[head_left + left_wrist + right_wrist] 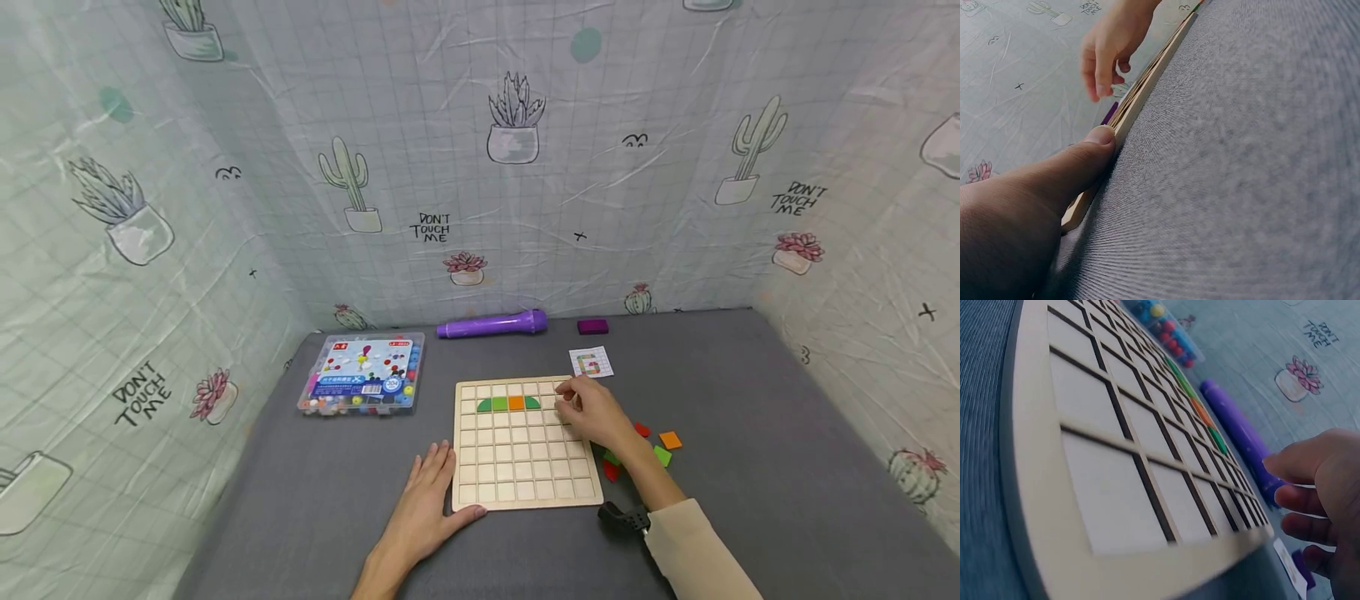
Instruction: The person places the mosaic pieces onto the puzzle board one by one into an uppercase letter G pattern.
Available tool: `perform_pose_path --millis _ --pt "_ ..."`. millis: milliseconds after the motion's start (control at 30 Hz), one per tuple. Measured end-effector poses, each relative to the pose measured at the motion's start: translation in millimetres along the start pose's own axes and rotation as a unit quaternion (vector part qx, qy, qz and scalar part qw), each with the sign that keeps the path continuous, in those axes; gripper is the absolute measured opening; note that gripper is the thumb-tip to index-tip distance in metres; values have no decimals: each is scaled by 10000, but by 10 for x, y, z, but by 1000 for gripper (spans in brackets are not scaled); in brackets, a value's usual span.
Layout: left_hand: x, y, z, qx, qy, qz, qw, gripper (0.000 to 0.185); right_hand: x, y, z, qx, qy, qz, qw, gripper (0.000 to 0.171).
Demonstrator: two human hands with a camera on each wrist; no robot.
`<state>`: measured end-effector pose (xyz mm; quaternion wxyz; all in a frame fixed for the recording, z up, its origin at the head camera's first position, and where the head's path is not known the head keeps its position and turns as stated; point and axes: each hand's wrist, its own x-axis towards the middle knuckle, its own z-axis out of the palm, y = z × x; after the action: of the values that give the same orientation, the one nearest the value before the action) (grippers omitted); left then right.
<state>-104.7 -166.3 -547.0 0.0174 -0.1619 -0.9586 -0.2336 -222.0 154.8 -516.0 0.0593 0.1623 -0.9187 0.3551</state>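
Observation:
A wooden grid board (517, 458) lies flat on the grey table. Near its far edge, one row holds a dark green rounded tile (485, 406), a light green square (500, 403), an orange square (516, 403) and another dark green rounded tile (532, 404). My left hand (423, 504) rests at the board's near left corner, fingers extended along the side and thumb (1100, 135) on the near edge. Over the far right corner hovers my right hand (596, 412), its fingers loosely bent. Nothing shows between its thumb and fingers (1307, 500).
Right of the board lie several loose tiles, including an orange square (671, 440) and a red piece (611, 472). Behind are a pattern card (592, 362), a purple block (592, 327) and a purple toy microphone (491, 325). A clear box of beads (363, 375) stands at left.

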Motion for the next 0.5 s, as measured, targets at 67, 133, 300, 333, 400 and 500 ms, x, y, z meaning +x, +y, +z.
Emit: perform_pose_path --millis 67,133,300,333,400,500 --pt "-4 2 -1 -1 -9 10 10000 101 -44 43 -44 -25 3 8 10000 22" --pt "-8 2 -1 6 4 17 10000 101 -88 85 -84 -53 -27 9 10000 25" --pt "-10 1 -1 31 76 -9 10000 100 -191 182 -182 -239 -94 -82 9996 26" --pt "-10 1 0 33 92 -7 10000 100 -211 197 -202 -311 -97 -112 9994 26" --pt "-10 2 3 13 87 -17 10000 101 -254 222 -243 -413 -87 -172 9990 26" --pt "-12 6 4 -2 17 -66 10000 101 -316 264 -295 -556 -108 -211 9982 25"
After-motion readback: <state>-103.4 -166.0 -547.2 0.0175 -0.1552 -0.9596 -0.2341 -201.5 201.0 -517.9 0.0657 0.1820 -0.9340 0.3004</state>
